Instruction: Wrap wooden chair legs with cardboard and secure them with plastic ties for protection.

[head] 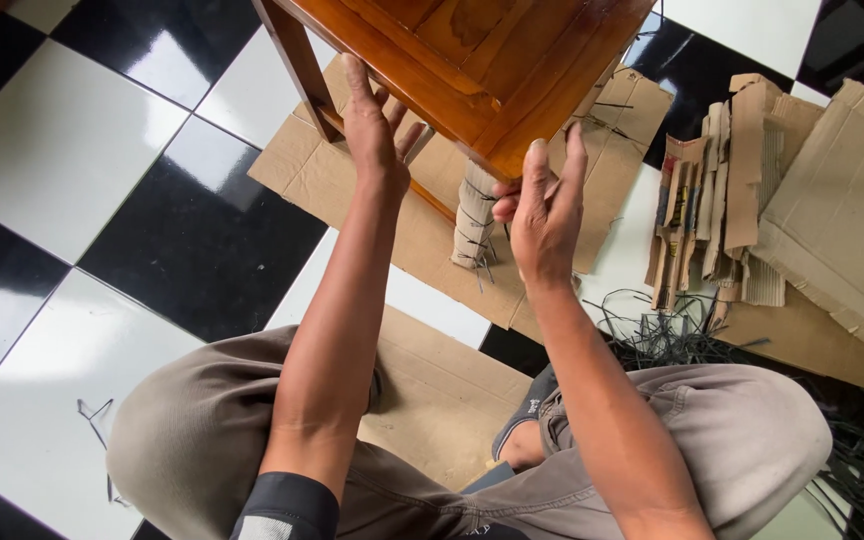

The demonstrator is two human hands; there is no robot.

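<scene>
- Hands are seen from above, both raised to the near corner of a wooden table of glossy orange-brown wood, which stands on flattened cardboard laid over a black-and-white tiled floor.
- The left hand is laid flat against the table's near left edge, fingers straight and close together, thumb set apart toward the corner; nothing is gripped in it.
- The right hand is held open just beside the near corner, palm turned toward the table's edge, fingers extended upward and slightly spread; whether the fingertips actually touch the wood cannot be told.
- Between the two hands, the table's near leg is seen, wrapped in corrugated cardboard and bound round with thin black straps, whose loose ends stick out at the bottom.
- A second leg, bare and dark brown, is seen at the upper left, beyond the left hand.
- To the right of the table, a pile of torn cardboard strips is spread on the floor, and a larger folded cardboard sheet lies further right.
- A tangle of cut black straps is heaped on the floor near the right knee, reaching on toward the lower right corner.
- The person is seated on the floor in grey-brown trousers, knees spread wide, with another cardboard sheet lying between them.
- A short piece of black strap lies alone on a white tile at the lower left.
</scene>
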